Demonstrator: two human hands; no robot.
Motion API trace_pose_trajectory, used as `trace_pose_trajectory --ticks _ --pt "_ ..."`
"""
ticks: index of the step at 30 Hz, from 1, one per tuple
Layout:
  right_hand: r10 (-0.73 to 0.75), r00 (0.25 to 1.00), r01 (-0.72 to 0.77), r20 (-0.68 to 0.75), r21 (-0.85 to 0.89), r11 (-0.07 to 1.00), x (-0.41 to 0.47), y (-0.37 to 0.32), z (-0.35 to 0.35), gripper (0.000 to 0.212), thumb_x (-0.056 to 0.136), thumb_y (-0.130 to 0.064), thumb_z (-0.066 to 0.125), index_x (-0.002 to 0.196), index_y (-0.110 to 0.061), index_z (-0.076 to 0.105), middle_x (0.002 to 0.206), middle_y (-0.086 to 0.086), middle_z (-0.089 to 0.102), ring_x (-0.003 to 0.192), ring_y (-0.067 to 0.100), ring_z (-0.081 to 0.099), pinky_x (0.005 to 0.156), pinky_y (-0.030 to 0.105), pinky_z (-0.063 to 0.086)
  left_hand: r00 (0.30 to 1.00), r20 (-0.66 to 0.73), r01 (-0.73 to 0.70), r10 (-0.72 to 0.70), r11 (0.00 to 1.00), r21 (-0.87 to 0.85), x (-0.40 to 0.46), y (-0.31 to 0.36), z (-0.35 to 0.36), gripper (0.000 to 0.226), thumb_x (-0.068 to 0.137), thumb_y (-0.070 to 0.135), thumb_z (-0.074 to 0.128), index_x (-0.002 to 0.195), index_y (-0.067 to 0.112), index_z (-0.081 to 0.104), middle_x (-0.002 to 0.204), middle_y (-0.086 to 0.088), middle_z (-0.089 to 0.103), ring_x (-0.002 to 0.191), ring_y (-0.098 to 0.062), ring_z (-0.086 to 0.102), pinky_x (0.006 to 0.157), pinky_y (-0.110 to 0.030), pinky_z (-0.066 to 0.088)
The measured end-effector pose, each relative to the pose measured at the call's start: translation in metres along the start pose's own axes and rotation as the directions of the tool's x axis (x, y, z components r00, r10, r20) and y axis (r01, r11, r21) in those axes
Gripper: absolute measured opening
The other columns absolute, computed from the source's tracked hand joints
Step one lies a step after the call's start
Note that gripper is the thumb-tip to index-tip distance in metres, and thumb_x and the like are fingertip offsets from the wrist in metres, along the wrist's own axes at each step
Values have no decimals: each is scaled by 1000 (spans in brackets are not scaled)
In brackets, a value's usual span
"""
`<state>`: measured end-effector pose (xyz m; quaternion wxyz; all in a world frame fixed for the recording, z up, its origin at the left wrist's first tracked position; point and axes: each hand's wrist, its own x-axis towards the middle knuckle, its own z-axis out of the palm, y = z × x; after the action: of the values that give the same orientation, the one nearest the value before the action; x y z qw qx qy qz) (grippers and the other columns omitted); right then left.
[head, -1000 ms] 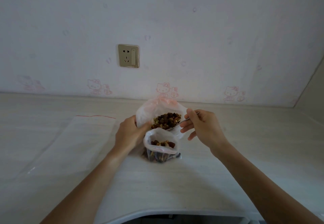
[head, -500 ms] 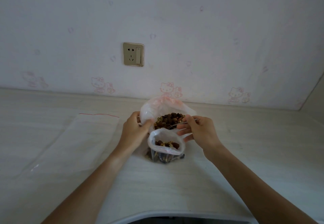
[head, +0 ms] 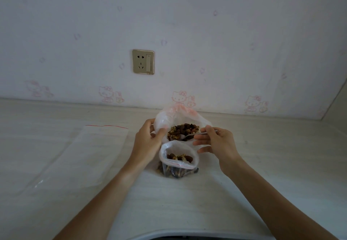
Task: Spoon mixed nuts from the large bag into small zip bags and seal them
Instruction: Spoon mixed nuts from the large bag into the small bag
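Note:
A large clear bag (head: 165, 117) with a red zip edge stands open on the counter, mixed nuts (head: 185, 130) showing inside. My left hand (head: 148, 142) pinches its left rim and holds it open. My right hand (head: 216, 142) holds a metal spoon (head: 189, 136) by the handle, its bowl lying at the nuts in the big bag. Just in front stands a small zip bag (head: 178, 161), open at the top and partly filled with nuts.
An empty clear zip bag (head: 84, 155) with a red strip lies flat on the pale counter (head: 262, 164) to the left. The wall with a socket (head: 143, 61) runs close behind the bags. The counter's rounded front edge is at the bottom.
My right hand has shifted right and lowered a little, bringing the spoon's bowl into the big bag's nuts. My left hand keeps its hold on the rim.

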<state>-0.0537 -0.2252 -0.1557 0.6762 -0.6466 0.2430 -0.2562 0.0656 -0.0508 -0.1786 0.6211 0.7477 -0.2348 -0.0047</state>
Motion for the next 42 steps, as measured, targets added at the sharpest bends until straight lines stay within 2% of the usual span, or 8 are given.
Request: trace_pose_trajectory --ticks 8,15,20,23,28,32,37,42 --pt "-14 1000 15 11 -43 999 -2 -2 10 31 108 -19 50 95 -2 72 80 12 79 65 24 75 48 29 57 997 80 -10 12 1000 -29 -3 2 2 30 100 41 65 124 23 64 105 5 75 93 -14 74 88 -47 61" --pt "-8 1000 9 -28 8 1000 -3 -4 -1 31 109 -21 48 98 -2 70 81 15 78 68 28 75 48 32 57 1000 22 17 -16 999 -33 3 -2 -2 25 99 40 66 121 28 64 106 8 76 91 -10 74 85 -41 62" --pt "-17 999 18 -31 40 999 -6 -12 -10 32 110 -21 47 102 1 69 83 16 78 67 25 75 48 31 57 1000 -7 26 -26 1000 9 6 -3 -5 32 98 41 68 126 27 62 110 10 73 83 -2 72 66 -21 60" --pt "-32 999 33 -26 71 997 -9 -23 -16 32 110 -21 47 103 2 69 83 17 78 67 26 75 48 31 57 999 -16 52 -51 998 44 7 -2 -8 40 95 41 71 130 29 58 113 13 71 90 -4 72 80 -30 61" --pt "-84 996 83 8 113 990 -19 -42 -29 31 109 -20 47 103 1 69 87 19 78 73 30 76 50 34 58 998 19 64 -68 985 161 5 3 -19 56 87 39 81 135 29 54 120 16 65 94 -1 68 73 -21 51" --pt "-114 992 105 55 138 985 -31 -41 -43 32 109 -23 48 104 0 69 89 21 77 77 34 76 51 35 58 994 -7 106 -107 969 222 -8 5 -32 58 85 38 83 134 26 55 128 14 62 102 -2 65 83 -25 50" --pt "-53 991 42 120 94 995 -47 -19 -51 34 109 -24 48 105 3 69 89 22 77 78 36 75 52 37 58 979 -177 -30 101 930 365 -36 15 -40 32 87 44 78 105 26 59 100 11 65 88 -5 64 73 -23 45" --pt "-77 986 77 145 4 997 -55 -8 -50 34 110 -23 46 103 2 69 85 19 77 73 32 75 50 37 59 999 33 -7 -8 905 424 -54 24 -30 38 94 62 62 75 29 68 68 12 71 65 -7 68 64 -31 54"
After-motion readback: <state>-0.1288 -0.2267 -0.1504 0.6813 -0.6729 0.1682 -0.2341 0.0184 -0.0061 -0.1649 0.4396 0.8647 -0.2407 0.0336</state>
